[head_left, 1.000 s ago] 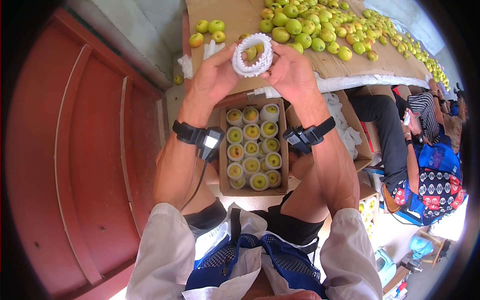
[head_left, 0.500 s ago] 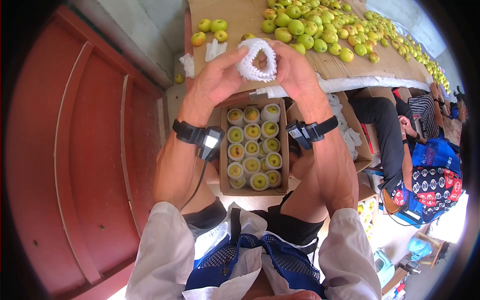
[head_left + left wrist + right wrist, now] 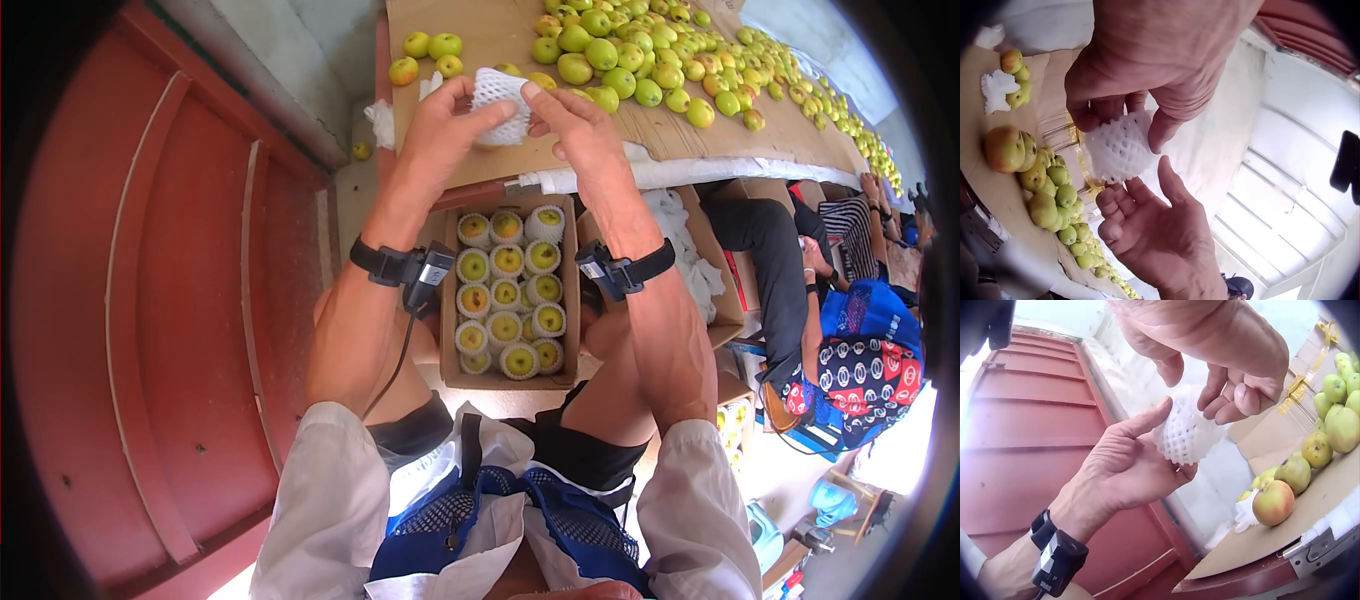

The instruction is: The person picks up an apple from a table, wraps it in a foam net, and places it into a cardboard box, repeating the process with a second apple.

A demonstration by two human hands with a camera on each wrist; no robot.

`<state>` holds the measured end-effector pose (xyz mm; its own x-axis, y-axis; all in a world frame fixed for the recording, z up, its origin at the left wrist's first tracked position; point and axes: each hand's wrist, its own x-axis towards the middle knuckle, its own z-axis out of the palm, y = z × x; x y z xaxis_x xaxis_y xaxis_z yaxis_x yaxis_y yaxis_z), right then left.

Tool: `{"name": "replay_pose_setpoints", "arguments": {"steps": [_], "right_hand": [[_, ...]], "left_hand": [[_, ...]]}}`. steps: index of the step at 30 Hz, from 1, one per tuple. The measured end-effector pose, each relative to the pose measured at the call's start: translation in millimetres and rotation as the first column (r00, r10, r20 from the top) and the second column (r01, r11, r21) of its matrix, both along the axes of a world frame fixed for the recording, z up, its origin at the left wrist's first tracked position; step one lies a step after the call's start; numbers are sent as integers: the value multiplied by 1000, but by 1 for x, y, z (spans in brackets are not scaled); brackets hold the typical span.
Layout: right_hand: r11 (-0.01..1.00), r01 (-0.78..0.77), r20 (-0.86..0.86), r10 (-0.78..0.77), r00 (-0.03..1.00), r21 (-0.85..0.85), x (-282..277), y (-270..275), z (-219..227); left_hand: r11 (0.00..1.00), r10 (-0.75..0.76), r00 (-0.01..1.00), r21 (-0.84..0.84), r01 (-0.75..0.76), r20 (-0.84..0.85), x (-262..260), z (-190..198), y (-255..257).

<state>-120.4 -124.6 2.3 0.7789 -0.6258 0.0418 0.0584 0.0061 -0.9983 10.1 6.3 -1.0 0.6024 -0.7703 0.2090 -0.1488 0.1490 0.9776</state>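
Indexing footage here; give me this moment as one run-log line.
left hand: grips foam net; right hand: at net's edge; carton: netted apples; tabletop: loose apples

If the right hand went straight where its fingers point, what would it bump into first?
Probably the white foam net, held by the left hand. The right hand's fingertips look very close; I can't tell if they touch it.

I am making out no readable word or number: the pale label (image 3: 1046, 559) on the left wrist's camera (image 3: 1063, 565) is looking too small, and the round emblems on the patterned cloth (image 3: 870, 378) are blurring.
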Motion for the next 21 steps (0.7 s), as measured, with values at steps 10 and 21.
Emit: {"name": "replay_pose_setpoints", "arguments": {"steps": [10, 21], "right_hand": [[945, -141, 285, 54, 957, 296, 5, -32, -15], [852, -469, 343, 380, 859, 231, 10, -33, 0]], "left_hand": [[979, 158, 981, -144, -142, 114, -7, 7, 0], [951, -261, 846, -273, 144, -464, 3, -3, -8]]}}
